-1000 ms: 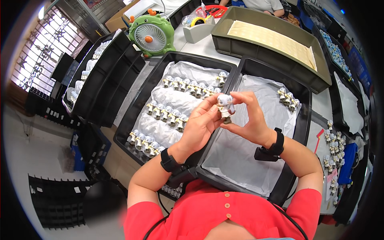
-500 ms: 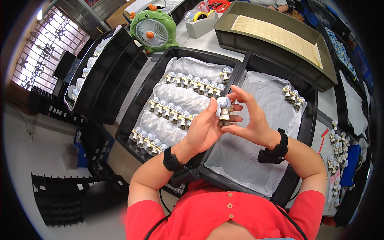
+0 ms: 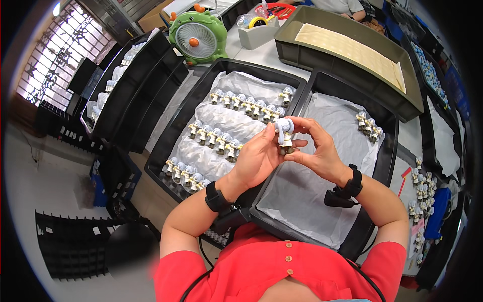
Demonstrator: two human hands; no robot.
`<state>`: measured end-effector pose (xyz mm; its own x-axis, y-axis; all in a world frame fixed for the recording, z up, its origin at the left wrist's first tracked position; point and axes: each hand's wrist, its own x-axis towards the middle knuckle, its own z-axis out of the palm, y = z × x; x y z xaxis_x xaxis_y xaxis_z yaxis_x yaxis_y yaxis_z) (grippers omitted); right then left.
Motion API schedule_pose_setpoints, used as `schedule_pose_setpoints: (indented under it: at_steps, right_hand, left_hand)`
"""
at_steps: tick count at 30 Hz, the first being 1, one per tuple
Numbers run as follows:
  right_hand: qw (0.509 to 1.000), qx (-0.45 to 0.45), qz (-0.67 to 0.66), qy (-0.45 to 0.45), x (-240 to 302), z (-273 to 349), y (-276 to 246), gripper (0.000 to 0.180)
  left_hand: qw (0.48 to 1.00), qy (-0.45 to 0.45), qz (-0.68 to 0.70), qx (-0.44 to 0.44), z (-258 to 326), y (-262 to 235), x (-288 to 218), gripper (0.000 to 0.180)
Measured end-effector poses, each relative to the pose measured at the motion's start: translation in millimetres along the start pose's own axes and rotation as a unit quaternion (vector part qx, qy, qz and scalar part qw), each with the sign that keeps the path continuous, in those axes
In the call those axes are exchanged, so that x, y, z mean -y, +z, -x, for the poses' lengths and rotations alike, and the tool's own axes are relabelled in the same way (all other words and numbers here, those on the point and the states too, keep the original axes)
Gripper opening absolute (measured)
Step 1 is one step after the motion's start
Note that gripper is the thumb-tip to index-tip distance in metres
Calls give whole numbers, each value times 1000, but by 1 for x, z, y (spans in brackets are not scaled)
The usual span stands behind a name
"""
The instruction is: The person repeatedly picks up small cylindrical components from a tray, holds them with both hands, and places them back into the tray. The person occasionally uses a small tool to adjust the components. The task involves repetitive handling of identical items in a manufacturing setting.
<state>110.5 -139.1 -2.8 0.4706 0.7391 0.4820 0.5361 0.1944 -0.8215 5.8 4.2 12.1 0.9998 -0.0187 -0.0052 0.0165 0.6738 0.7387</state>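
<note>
A small figurine [image 3: 285, 134] with pale lilac hair, a white coat and a dark base is upright between my two hands, over the border of two black trays. My left hand [image 3: 257, 157] holds it from the left, thumb against its side. My right hand [image 3: 320, 155] curls around the other side, index finger by the head and thumb near the base. The left tray [image 3: 160, 160] bears rows of similar figurines [image 3: 216, 140] separated by rolls of white paper. In the paper-lined right tray [image 3: 391, 151], several figurines [image 3: 369, 126] stand at the far right.
A green fan [image 3: 197, 38] sits behind the left tray, beside stacked black trays [image 3: 146, 95]. Farther back is a large olive bin [image 3: 347, 63] holding a cream sheet. More figurines [image 3: 421, 191] and a red-handled tool [image 3: 405, 178] lie at right. Another person's arm [image 3: 354, 11] shows beyond.
My right index finger and thumb have closed in on the figurine, which has turned slightly between my hands. The trays' contents look unchanged.
</note>
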Motion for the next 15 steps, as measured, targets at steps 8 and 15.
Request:
schedule_pose_setpoints:
  at_steps: [8,15]
  right_hand:
    - [1000,-1,17,1,-1,1,-1,65]
    - [999,1,45,-11,3,-1,-3,63]
  left_hand:
    - [1000,-8,11,-4,-1,-3,1,48]
    - [1000,-8,-12,-3,-2,-6,0,47]
